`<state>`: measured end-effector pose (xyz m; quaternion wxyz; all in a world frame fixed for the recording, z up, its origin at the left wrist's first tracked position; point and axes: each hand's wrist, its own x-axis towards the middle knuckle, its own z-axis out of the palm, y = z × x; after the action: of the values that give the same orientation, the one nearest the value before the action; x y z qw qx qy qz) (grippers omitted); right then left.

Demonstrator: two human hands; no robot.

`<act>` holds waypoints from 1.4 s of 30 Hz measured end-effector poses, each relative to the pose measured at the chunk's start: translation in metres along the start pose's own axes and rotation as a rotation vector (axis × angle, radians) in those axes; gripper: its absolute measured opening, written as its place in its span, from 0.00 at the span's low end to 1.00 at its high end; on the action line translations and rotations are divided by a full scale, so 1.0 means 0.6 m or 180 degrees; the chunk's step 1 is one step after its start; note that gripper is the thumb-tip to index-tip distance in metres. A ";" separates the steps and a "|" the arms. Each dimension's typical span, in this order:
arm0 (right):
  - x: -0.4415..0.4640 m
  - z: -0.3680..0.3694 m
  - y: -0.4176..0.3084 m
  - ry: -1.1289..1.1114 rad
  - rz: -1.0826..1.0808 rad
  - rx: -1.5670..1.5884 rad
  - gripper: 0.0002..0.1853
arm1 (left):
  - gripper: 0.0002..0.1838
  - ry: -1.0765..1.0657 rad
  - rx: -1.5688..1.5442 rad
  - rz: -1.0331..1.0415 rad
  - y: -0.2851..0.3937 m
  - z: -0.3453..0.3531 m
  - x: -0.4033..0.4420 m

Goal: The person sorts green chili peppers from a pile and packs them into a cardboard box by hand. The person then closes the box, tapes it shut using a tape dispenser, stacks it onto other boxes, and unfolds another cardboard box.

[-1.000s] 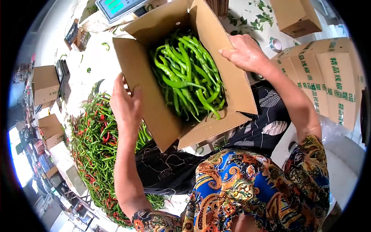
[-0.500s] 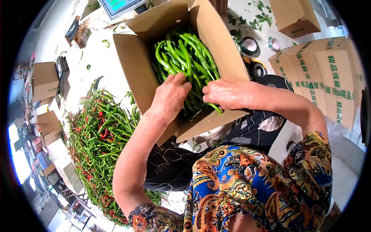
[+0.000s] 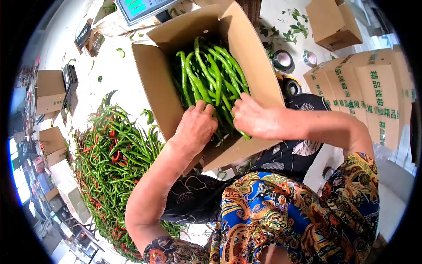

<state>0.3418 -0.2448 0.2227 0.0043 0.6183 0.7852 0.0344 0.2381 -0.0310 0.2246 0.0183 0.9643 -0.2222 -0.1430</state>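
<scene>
Long green chili peppers [image 3: 211, 72] lie in an opened cardboard box [image 3: 254, 57], its flaps standing up. My left hand [image 3: 198, 125] is at the near left inside the box, fingers curled over the near ends of the peppers. Opposite it, my right hand [image 3: 252, 116] closes on the peppers at the near right, and one pepper tip shows below its fingers. Both hands sit side by side with a small gap. The fingertips are partly hidden among the peppers.
To the left spreads a large heap of green and red chilies [image 3: 118, 171]. A scale with a lit display [image 3: 140, 9] stands beyond the box. At right are tape rolls [image 3: 282, 60], printed cartons [image 3: 360, 86] and another cardboard box [image 3: 332, 24]. Leaves [image 3: 296, 28] lie on the floor.
Both hands have moved nearer my body, the left one clearly lower. The peppers between them have shifted, with some now lying more lengthwise on top.
</scene>
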 end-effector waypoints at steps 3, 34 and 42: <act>0.019 -0.022 -0.010 -0.0759 -0.0009 0.0869 0.21 | 0.05 0.0340 -0.0045 -0.0308 -0.035 -0.011 0.000; 0.020 -0.067 0.022 -0.0197 0.1409 0.1680 0.06 | 0.12 0.0076 -0.4637 -0.2222 -0.008 -0.059 0.059; -0.009 -0.070 0.043 -0.0034 0.1757 0.1634 0.08 | 0.15 -0.0260 -0.3869 -0.1689 0.063 -0.026 0.056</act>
<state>0.3663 -0.2461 0.2660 -0.1561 0.7878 0.5720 -0.1668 0.2552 -0.0800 0.2345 0.5147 0.7981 0.1424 -0.2790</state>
